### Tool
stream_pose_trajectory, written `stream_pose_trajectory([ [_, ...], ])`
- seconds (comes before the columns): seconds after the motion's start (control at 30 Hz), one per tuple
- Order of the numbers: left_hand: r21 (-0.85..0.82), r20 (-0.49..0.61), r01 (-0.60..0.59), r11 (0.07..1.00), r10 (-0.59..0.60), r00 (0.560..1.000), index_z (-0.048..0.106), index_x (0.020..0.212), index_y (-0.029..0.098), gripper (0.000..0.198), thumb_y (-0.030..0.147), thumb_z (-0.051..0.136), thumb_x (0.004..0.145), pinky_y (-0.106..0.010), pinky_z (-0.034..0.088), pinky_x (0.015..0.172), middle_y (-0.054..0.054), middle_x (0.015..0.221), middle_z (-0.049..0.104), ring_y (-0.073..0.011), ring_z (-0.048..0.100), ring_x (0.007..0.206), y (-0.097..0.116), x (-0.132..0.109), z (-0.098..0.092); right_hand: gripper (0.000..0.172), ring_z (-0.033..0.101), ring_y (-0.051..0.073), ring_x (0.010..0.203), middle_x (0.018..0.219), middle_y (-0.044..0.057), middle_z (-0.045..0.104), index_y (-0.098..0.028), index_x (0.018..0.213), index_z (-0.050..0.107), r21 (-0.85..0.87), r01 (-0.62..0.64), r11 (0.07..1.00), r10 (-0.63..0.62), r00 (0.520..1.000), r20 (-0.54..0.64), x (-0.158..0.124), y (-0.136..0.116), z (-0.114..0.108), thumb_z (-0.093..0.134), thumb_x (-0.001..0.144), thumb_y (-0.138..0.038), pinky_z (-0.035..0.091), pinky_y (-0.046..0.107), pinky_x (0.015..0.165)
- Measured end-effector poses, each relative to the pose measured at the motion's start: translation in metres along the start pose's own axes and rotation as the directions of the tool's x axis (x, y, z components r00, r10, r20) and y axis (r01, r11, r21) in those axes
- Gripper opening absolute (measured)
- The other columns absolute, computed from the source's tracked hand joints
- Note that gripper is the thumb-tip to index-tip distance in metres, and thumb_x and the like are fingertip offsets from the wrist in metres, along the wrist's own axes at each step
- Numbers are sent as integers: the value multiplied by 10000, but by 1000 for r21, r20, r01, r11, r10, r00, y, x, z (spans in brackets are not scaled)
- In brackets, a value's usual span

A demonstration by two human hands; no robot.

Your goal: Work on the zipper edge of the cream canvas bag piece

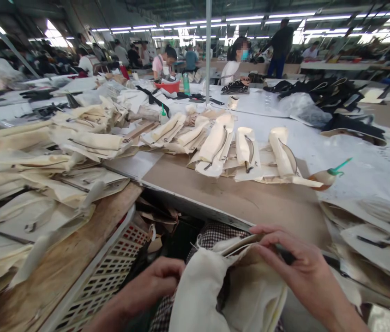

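Note:
A cream fabric piece [200, 286], curved and folded over with a thin cord or loose threads along its top edge, lies over my lap. My right hand [297, 260] pinches its upper right edge between thumb and fingers. At the left side of the piece, my left hand [158, 281] is closed on the edge, its fingertips partly hidden behind the cloth. Checked cloth [215, 235] shows beneath and behind the piece. Beyond my hands, several cream zippered pieces [215, 145] rest in a row on the table [243, 193].
Stacks of cream pieces [35, 207] cover a wooden board on my left, above a white plastic basket [108, 286]. More pieces [381, 244] lie at right. A bottle with a green nozzle [324, 177] lies tilted on the table. A pole [208, 55] rises behind; people sit farther back.

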State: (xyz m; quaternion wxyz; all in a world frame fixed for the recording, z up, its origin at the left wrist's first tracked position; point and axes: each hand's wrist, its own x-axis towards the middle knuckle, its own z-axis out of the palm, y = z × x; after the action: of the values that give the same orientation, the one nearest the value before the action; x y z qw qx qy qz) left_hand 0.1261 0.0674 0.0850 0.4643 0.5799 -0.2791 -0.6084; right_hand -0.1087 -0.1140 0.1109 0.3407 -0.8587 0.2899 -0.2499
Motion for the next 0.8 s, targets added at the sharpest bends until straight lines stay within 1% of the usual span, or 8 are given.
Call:
stream_pose_trajectory([
  [0.1,-37,-121,-300,953,294,948,655,818,175,59,221,643,853,-259,464,767,-30,889,711,-159,609,802,45,-1,-13,146,696,166,940,1071,35,713,-225,794,624,2,8,1000,-8,1000,-13,3,-5,4,598,910,-310,543,234,818],
  [0.17,55,-75,-411,910,415,907,666,1003,197,147,247,549,930,-305,437,929,-53,1070,714,-195,617,1006,79,1,-9,160,694,174,941,1072,42,713,-223,783,616,-13,-4,1000,4,1000,-8,7,-9,7,580,914,-308,542,259,832],
  [0.23,170,186,-410,896,379,906,669,1104,187,259,293,475,969,-362,404,1018,-82,1152,700,-241,599,1124,110,4,1,179,692,187,950,1076,51,712,-222,764,604,-38,-20,999,20,1000,-1,11,-11,10,561,917,-306,545,287,836],
  [0.3,297,452,-322,899,164,877,706,1050,177,335,299,399,992,-351,453,972,-86,1085,723,-238,645,1055,135,8,12,185,694,199,946,1070,60,717,-221,754,602,-72,-18,997,19,1000,12,15,-11,13,558,911,-306,554,306,830],
  [0.37,445,568,-261,856,-45,822,726,946,187,316,294,431,976,-310,522,832,-72,950,749,-219,694,900,148,13,19,182,699,208,942,1058,68,724,-219,751,609,-96,-9,995,12,1000,21,19,-10,15,557,904,-303,563,316,822],
  [0.47,681,520,-353,641,-85,850,699,822,209,195,232,533,922,-245,503,656,-16,730,740,-179,694,685,149,21,25,179,699,213,961,1060,70,725,-218,751,614,-114,-14,993,18,999,30,24,-9,18,551,901,-293,567,319,821],
  [0.63,941,280,-305,144,171,945,593,875,212,76,193,650,830,-275,420,617,11,660,677,-223,660,663,112,27,33,158,700,198,932,1061,53,716,-224,764,605,-105,2,994,5,998,62,29,-9,23,548,899,-285,565,310,796],
  [0.8,982,33,-92,165,334,942,554,1013,202,260,241,666,781,-327,447,733,-55,1020,657,-278,619,978,70,26,39,150,686,187,920,1070,61,696,-221,779,584,-78,41,996,-37,998,49,26,-5,24,527,913,-261,552,300,801],
])
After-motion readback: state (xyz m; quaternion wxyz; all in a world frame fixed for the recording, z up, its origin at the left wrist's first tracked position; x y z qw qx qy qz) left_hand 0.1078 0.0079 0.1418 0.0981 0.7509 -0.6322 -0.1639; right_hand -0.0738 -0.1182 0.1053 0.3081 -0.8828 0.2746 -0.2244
